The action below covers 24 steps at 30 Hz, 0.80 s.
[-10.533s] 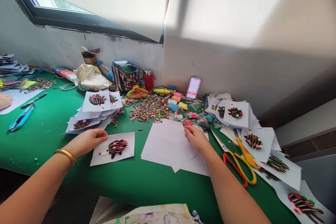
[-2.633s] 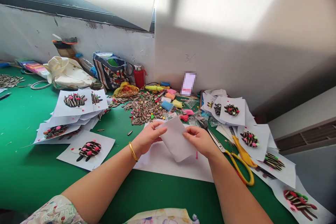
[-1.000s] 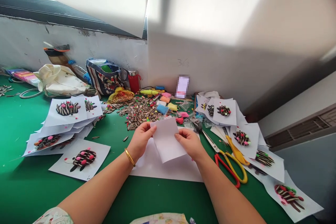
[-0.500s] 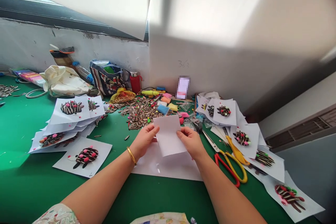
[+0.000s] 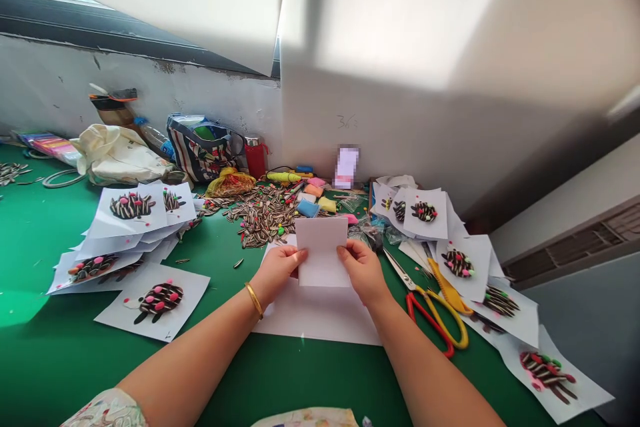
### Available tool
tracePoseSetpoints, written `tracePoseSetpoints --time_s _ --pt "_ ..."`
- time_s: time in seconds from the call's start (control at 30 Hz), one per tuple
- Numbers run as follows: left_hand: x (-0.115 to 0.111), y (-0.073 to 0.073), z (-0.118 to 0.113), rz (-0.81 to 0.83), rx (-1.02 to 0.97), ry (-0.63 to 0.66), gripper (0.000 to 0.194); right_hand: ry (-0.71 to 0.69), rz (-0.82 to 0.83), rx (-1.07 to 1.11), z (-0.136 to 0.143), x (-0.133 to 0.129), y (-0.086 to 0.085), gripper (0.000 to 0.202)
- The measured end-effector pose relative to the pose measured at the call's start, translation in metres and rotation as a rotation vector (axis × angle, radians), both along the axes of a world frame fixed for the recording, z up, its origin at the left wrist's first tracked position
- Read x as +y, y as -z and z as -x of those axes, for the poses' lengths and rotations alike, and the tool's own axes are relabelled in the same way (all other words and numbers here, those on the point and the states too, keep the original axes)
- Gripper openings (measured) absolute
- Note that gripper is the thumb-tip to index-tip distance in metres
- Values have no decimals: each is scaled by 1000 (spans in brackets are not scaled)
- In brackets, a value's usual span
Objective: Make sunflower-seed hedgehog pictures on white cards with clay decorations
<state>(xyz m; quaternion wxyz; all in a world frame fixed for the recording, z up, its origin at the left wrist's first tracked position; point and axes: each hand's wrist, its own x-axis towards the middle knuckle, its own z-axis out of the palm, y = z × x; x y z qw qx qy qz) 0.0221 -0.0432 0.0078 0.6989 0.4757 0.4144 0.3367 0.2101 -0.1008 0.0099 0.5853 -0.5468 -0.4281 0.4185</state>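
Both hands hold one small white sheet of paper [image 5: 323, 255] upright at the middle of the table. My left hand [image 5: 277, 272] is closed on its left edge, thumb in front and fingers behind. My right hand [image 5: 364, 272] pinches the right edge the same way. Beneath them a larger white sheet [image 5: 320, 320] lies flat on the green table [image 5: 300, 380]. Striped seeds [image 5: 263, 217] are heaped just beyond the paper, with blue, orange and yellow clay packets [image 5: 309, 207] beside them.
Cards with seed figures lie in piles at left [image 5: 131, 210] and right [image 5: 457, 265]; a single card [image 5: 157, 300] is nearer. Scissors [image 5: 435, 317] lie right of my right hand. Bags [image 5: 200, 150], a red flask [image 5: 256, 159] and a phone [image 5: 346, 168] stand along the wall.
The small sheet has turned from a tilt to nearly straight, facing me. My left hand has shifted slightly right and now grips its left edge lower down.
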Motion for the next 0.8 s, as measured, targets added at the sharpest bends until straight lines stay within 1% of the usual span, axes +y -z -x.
tracePoseSetpoints --time_s 0.07,0.17,0.23,0.33,0.37,0.43,0.47,0.53,0.57,0.6,0.63,0.67,0.7,0.73,0.8 --pt "-1 0 -1 -4 -12 -11 44 11 -11 -21 0 -1 0 35" --pt "-5 -2 -5 -2 -92 3 45 45 -32 -54 1 -1 0 32" --pt "-6 -2 -8 -1 -113 -26 45 47 -46 -39 3 -1 1 31" --pt "-3 -3 -8 -29 -52 -124 44 -11 -58 0 4 1 3 29" --pt "-1 -3 -7 -46 -33 -141 43 -44 -46 -1 4 2 3 28" --pt "4 -5 -2 -91 6 -136 41 -92 -16 -55 1 3 2 28" --pt "6 -6 2 -122 40 -132 39 -84 -10 -121 -1 2 0 30" --pt "9 -12 8 -211 159 -111 34 20 -63 -343 -6 -1 -7 42" --pt "8 -16 11 -277 239 -86 31 97 -125 -492 -8 -4 -13 51" --pt "6 -21 13 -363 328 -32 28 163 -205 -651 -8 -7 -20 59" --pt "3 -26 15 -472 416 33 26 186 -292 -805 -7 -12 -28 61" --pt "-2 -32 15 -591 495 114 24 147 -363 -942 -4 -16 -36 57" --pt "-7 -39 15 -695 581 208 22 81 -401 -1059 0 -21 -44 51" --pt "-14 -44 14 -785 661 281 21 12 -403 -1148 5 -26 -52 41" --pt "-25 -55 12 -888 777 364 26 -120 -378 -1241 15 -34 -63 16"
